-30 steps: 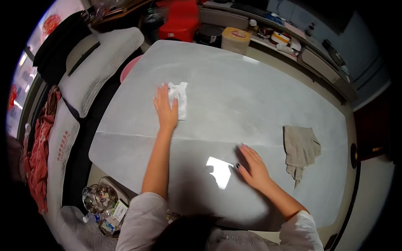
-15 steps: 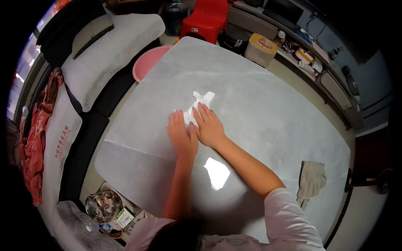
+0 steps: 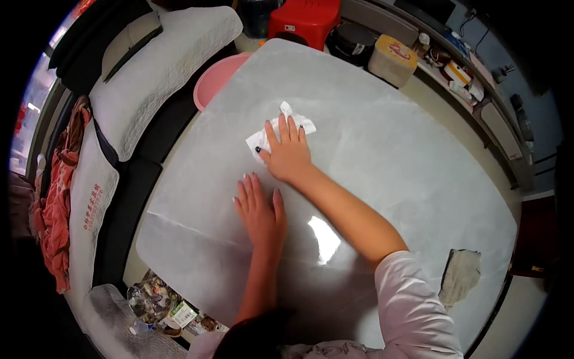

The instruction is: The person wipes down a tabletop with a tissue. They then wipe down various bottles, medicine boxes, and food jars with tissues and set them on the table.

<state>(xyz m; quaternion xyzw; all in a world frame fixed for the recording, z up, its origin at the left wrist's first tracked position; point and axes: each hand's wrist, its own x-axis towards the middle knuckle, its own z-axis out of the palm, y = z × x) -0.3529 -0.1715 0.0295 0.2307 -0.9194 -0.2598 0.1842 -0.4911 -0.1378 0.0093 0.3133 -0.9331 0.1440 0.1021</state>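
The right hand (image 3: 289, 157) lies flat on a white tissue (image 3: 258, 137), which rests on the tabletop (image 3: 371, 128) left of centre. The right fingers are extended and slightly spread over the tissue; its middle is hidden beneath them, with crumpled edges showing at both sides and beyond the fingertips. The left hand (image 3: 264, 220) is nearer the wearer, apart from the tissue, fingers extended and slightly parted; contact with the tabletop cannot be confirmed. A bright reflection (image 3: 324, 239) masks the surface right of the left hand.

The tabletop partly conceals a pink basin (image 3: 214, 79) at its far-left edge. Dark hair (image 3: 254, 336) and a white sleeve (image 3: 412, 299) obscure much of the near edge.

Red characters above a row of digits mark the sofa cover (image 3: 92, 206); they are too small to read reliably. A label on a small box (image 3: 183, 314) at lower left is illegible.

The tabletop surface extends rightward from the right forearm to a grey cloth (image 3: 461, 275), located near the right edge. The tissue lies well inside the far edge.
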